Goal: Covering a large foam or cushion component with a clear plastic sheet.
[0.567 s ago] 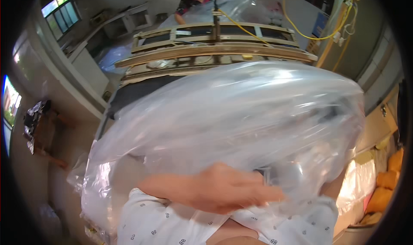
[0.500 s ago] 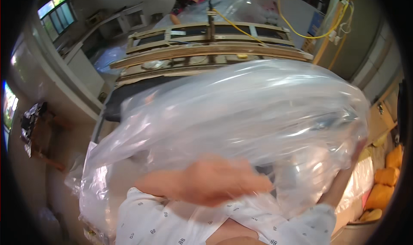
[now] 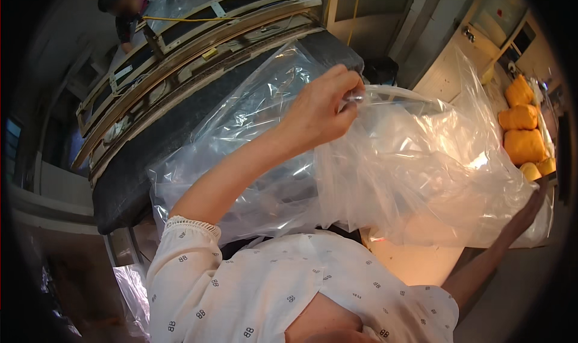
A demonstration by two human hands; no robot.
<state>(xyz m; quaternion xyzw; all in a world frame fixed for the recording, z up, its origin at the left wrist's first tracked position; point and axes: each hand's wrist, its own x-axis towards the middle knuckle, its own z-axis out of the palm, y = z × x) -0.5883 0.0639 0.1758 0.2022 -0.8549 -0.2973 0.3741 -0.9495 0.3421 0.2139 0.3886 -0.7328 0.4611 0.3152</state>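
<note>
A large clear plastic sheet (image 3: 409, 162) spreads in crumpled folds in front of me, with a flatter part (image 3: 259, 108) lying against the dark padded table edge. My left hand (image 3: 328, 105) is raised near the middle, its fingers pinched on the gathered edge of the sheet. Far out to the right, my right hand (image 3: 530, 207) is at the sheet's outer end, and film wraps around it. Its fingers are dim and look fairly straight, apparently gripping the film. From the left hand, loose film runs rightward and down toward the right hand.
The dark padded table (image 3: 132, 168) with wooden rails (image 3: 198, 48) stretches across the upper left. Another person (image 3: 129, 9) stands behind it, beside more clear film. A yellow cord (image 3: 186, 19) crosses there. Orange bundles (image 3: 521, 126) are stacked at the right.
My view has turned to the right. My left hand has risen from near my body and now grips the sheet. The broad arched film has fallen into folds toward the right.
</note>
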